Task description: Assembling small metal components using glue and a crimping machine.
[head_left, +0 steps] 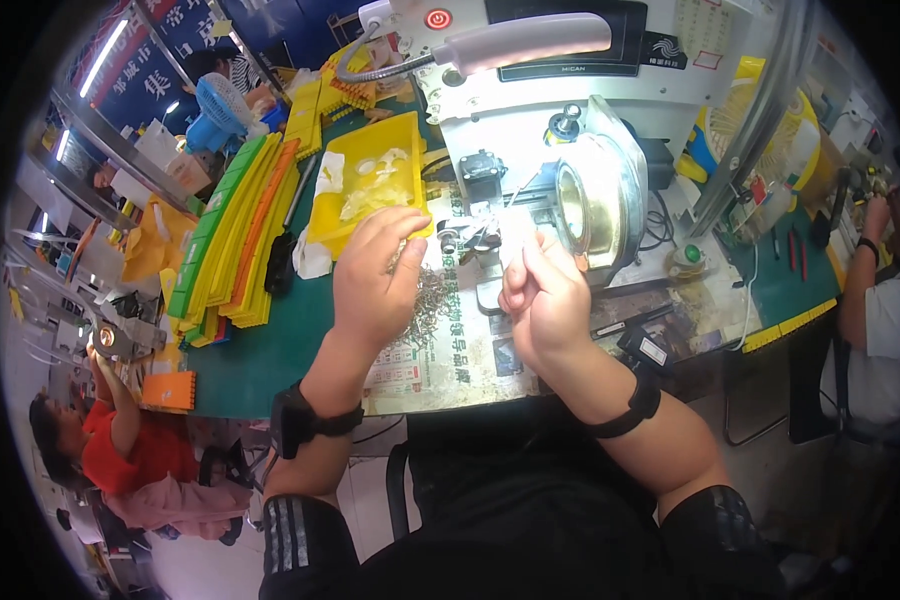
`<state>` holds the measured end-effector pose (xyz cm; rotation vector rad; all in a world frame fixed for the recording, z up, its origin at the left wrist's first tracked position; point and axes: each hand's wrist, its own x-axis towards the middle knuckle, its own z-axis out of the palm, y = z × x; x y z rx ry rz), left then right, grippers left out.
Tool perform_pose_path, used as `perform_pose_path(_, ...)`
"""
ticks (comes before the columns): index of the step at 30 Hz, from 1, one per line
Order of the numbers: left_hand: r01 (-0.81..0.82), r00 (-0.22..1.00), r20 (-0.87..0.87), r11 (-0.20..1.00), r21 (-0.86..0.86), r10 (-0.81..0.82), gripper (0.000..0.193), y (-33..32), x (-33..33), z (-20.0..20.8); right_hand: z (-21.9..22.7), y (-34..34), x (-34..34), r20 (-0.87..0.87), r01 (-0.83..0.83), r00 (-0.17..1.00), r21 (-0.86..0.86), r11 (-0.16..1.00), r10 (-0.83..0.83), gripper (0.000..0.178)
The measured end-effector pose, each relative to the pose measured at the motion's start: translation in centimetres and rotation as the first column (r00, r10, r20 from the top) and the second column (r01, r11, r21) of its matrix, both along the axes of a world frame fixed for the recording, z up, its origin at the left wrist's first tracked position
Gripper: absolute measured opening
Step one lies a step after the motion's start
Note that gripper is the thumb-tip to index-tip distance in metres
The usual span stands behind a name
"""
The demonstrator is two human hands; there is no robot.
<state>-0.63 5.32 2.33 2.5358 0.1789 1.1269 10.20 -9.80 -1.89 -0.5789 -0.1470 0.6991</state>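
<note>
A green-topped workbench (240, 375) carries everything here, and the largest thing on it is a white machine (570, 100), squarely before the person so that both hands reach its front. Left of it, long yellow, green and orange strips (225, 235) lie stacked, apart from the hands' space. A yellow tray (404, 140) with clear plastic inside sits just beside the left hand, likely for easy reach. The pale lamp (530, 42) bends across the machine, presumably to light the close work. Below it is a round metal housing (590, 200). The left hand (375, 265) is half curled by the tray's near corner; the right hand (545, 300) gathers thumb and fingers before the small metal fixture (480, 233). Glare and finger overlap hide what, if anything, either grasps. Smallest are the loose metal pieces (428, 303), heaped on a printed sheet (470, 370) between the hands, probably to keep them close.
</note>
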Motion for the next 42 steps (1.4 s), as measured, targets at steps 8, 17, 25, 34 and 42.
perform_pose_path(8, 0.079, 0.995, 0.073, 0.974, -0.213, -0.065, 0.017, -0.2, 2.0, 0.8, 2.1, 1.3, 0.4, 0.078, -0.104, 0.992, 0.012, 0.995, 0.103, 0.016)
perform_pose_path(17, 0.196, 0.981, 0.03, 0.955, -0.221, -0.194, 0.014, -0.2, 2.6, 2.1, 1.6, 0.0, -1.1, -0.076, 0.094, 0.993, 0.01, 0.996, -0.093, 0.015)
perform_pose_path(25, 0.205, 0.973, -0.037, 0.924, -0.322, -0.229, 0.015, -0.6, 3.2, 2.3, 1.6, 1.5, -0.2, 0.115, 0.027, 0.993, -0.034, 0.999, -0.023, 0.013)
perform_pose_path(34, 0.197, 0.96, -0.078, 0.845, -0.496, -0.27, 0.019, 1.6, 4.5, 2.4, 1.1, 1.0, -0.2, -0.071, 0.006, 0.997, -0.028, 1.0, -0.007, 0.016)
perform_pose_path(42, 0.324, 0.598, -0.187, 0.448, -0.833, -0.779, 0.027, 3.6, 10.1, 3.0, 1.7, 2.0, 1.4, -0.062, -0.03, 0.998, -0.207, 0.978, 0.017, 0.015)
